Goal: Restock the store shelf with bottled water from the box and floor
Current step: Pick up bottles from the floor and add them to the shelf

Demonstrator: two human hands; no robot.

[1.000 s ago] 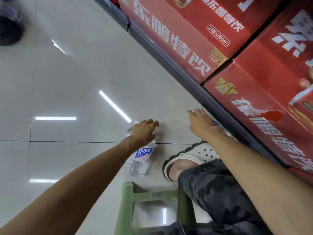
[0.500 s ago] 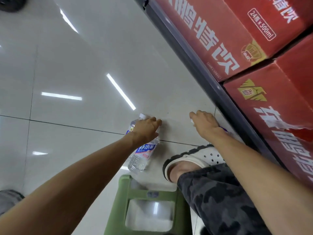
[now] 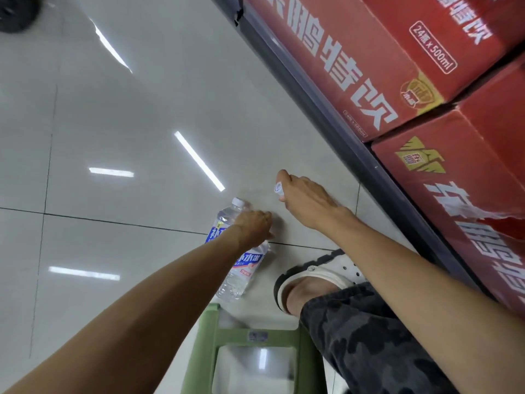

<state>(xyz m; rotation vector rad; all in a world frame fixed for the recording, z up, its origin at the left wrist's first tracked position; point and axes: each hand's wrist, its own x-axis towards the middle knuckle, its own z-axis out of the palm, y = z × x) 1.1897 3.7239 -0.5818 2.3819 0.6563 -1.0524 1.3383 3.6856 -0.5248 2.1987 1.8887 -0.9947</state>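
Water bottle (image 3: pixel 241 251) lies on its side on the tiled floor (image 3: pixel 127 109), just beyond the front edge of the green stool (image 3: pixel 250 336), cap pointing away from the stool and base nearest it. The left hand (image 3: pixel 252 226) is laid over the bottle's middle from above, fingers curled down around the body above the blue label, so it is grasping the bottle there. Farther from the stool and to the right, the right hand (image 3: pixel 306 197) is wrapped around a second bottle (image 3: pixel 277 188); only its white cap shows past the fingers, and the body is hidden under the palm. A white sandal (image 3: pixel 326 274) stands right of the stool, and red drink cartons (image 3: pixel 369 81) fill the shelf (image 3: pixel 326 115) beyond it.

The bottle looks full and sealed, so it will likely be moderately heavy for one hand, and firm enough not to collapse under a squeeze. Clear plastic and a glossy label can be slippery, and a round body on smooth tile will roll if nudged. The best hold is probably around the middle, near the balance point, with the thumb opposite the fingers. Holding by the cap alone would let the heavy end swing. A drop would likely dent it, not shatter it.
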